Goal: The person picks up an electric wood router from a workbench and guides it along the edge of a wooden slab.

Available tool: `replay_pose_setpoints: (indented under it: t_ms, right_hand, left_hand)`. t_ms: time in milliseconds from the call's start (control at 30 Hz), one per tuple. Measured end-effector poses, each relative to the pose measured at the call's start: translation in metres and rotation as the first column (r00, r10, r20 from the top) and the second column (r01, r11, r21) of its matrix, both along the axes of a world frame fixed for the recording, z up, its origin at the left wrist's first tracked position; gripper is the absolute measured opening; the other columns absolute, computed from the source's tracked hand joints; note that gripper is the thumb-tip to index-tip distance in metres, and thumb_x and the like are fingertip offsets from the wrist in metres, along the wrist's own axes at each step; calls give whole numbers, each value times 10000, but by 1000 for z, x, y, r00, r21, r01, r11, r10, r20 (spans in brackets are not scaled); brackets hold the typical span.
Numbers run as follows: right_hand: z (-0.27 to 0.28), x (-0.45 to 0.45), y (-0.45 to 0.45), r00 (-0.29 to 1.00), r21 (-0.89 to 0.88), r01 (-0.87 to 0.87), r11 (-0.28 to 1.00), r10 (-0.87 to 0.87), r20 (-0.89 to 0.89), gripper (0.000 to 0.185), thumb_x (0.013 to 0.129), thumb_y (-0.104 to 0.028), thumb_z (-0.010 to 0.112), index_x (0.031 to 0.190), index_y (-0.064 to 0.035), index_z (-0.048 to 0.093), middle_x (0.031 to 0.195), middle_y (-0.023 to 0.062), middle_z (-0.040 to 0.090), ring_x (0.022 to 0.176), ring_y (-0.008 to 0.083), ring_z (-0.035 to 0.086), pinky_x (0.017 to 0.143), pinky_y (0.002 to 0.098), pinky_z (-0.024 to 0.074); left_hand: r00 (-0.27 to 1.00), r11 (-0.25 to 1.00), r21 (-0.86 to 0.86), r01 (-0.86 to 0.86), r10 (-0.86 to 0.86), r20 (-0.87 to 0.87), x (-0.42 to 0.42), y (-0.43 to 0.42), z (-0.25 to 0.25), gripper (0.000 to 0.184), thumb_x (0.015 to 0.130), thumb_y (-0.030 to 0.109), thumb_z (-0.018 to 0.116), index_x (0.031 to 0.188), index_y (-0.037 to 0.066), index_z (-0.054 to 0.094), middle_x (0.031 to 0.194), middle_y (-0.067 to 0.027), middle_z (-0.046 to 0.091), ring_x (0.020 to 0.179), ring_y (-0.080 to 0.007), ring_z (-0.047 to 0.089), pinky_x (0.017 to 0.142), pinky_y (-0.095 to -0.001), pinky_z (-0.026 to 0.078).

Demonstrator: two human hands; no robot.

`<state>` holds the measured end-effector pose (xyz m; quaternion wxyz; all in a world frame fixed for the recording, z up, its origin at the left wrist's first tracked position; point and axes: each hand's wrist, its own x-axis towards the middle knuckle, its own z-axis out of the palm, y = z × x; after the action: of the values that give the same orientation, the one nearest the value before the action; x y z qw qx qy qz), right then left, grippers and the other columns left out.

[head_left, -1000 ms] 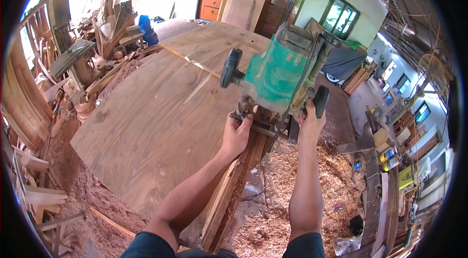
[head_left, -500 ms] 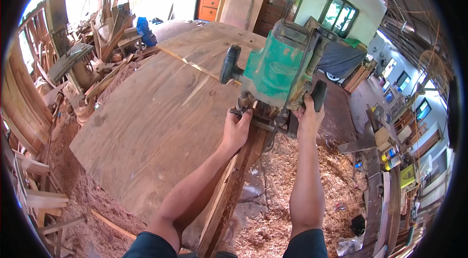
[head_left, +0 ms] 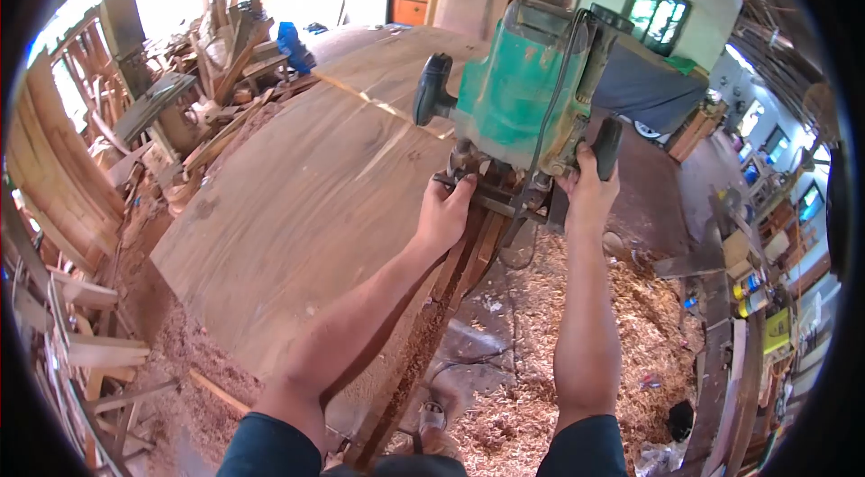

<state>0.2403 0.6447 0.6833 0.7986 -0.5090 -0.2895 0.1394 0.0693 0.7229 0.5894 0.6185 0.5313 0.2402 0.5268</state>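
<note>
A green plunge router (head_left: 509,103) with black side handles stands upright on a long, narrow wooden board (head_left: 423,333). My left hand (head_left: 446,211) grips the left side of its base, thumb on top. My right hand (head_left: 587,180) is closed around the base's right side, just under the black handle on that side. A dark cord (head_left: 551,99) runs down the front of the router. Reddish chips lie along the board's upper face. The bit and the cut beneath the base are hidden.
A large wooden panel (head_left: 297,207) lies left of the board. Wood shavings (head_left: 577,333) cover the floor at right. Scrap timber (head_left: 216,72) is heaped at far left, near a blue bag (head_left: 293,46). Shelves with containers (head_left: 748,288) line the right side. My foot (head_left: 434,418) shows below.
My view has shifted, so the room's background sits farther right. Both hands keep their hold on the router, and more chips show on the board.
</note>
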Motion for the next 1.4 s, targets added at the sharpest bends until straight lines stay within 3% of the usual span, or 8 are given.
replay_pose_setpoints:
  t_ms: [100, 400, 667, 767, 867, 1100, 1200, 1400]
  right_hand:
    - [3, -2, -3, 1000, -33, -11, 999, 11, -15, 306, 855, -209, 714, 1056, -33, 565, 914, 32, 562, 751, 110, 562, 625, 304, 566]
    - [12, -7, -9, 999, -7, -51, 999, 51, 10, 271, 857, -181, 711, 1022, -31, 558, 897, 28, 571, 738, 100, 560, 581, 280, 526]
    - [10, -6, -5, 1000, -23, -19, 1000, 19, 15, 253, 857, -177, 709, 1010, -39, 561, 898, 19, 556, 738, 90, 543, 564, 270, 521]
    - [13, -8, -9, 999, -8, -43, 999, 43, -10, 298, 861, -116, 709, 1084, 4, 551, 886, 53, 597, 645, 91, 571, 564, 243, 500]
    - [14, -7, -8, 1000, -61, -22, 998, 23, 13, 249, 867, -167, 692, 1036, -39, 562, 892, 23, 557, 706, 83, 540, 539, 247, 496]
    - [12, -7, -6, 997, -31, -37, 999, 35, -63, 329, 855, -81, 698, 1139, 4, 555, 905, 57, 610, 693, 98, 574, 599, 240, 484]
    - [13, -6, -8, 999, -34, -28, 999, 27, -18, 341, 850, -76, 700, 1148, 7, 556, 903, 53, 609, 721, 92, 564, 634, 248, 471]
    - [8, -2, -5, 1000, -31, -25, 999, 24, -16, 274, 840, -84, 713, 1064, -12, 571, 882, 26, 590, 738, 76, 531, 660, 245, 444]
  left_hand:
    - [1000, 990, -139, 5, -8, -21, -5, -7, 10, 274, 974, 233, 600, 1063, -24, 571, 881, -14, 625, 814, -81, 529, 716, -282, 449]
    - [991, 989, -140, -40, 22, -129, -11, -8, 14, 230, 989, 240, 588, 1017, 16, 634, 929, 12, 645, 848, -70, 544, 750, -261, 454]
    - [1000, 985, -173, -6, 2, -24, -9, 1, 1, 195, 980, 199, 603, 1047, 18, 628, 944, 11, 646, 889, -76, 555, 804, -257, 456]
    - [999, 985, -170, -13, 7, -32, -11, -8, 9, 197, 978, 195, 606, 1066, 20, 613, 970, 3, 644, 915, -80, 558, 824, -257, 457]
    - [999, 982, -191, 2, -12, -53, -11, -9, 10, 208, 979, 189, 602, 1097, 19, 588, 1004, -5, 640, 934, -84, 559, 836, -260, 457]
    - [994, 980, -191, 54, -71, -83, -13, -13, 26, 280, 992, 194, 581, 1200, 15, 528, 1051, -5, 610, 977, -83, 541, 871, -259, 438]
    - [994, 978, -194, 79, -93, -63, -14, -12, 19, 306, 992, 203, 583, 1222, 12, 515, 1084, -13, 606, 1015, -91, 533, 911, -273, 423]
    - [996, 983, -164, 79, -85, -30, -15, -13, 17, 344, 998, 191, 569, 1274, 2, 492, 1193, -50, 609, 1109, -113, 528, 984, -306, 395]
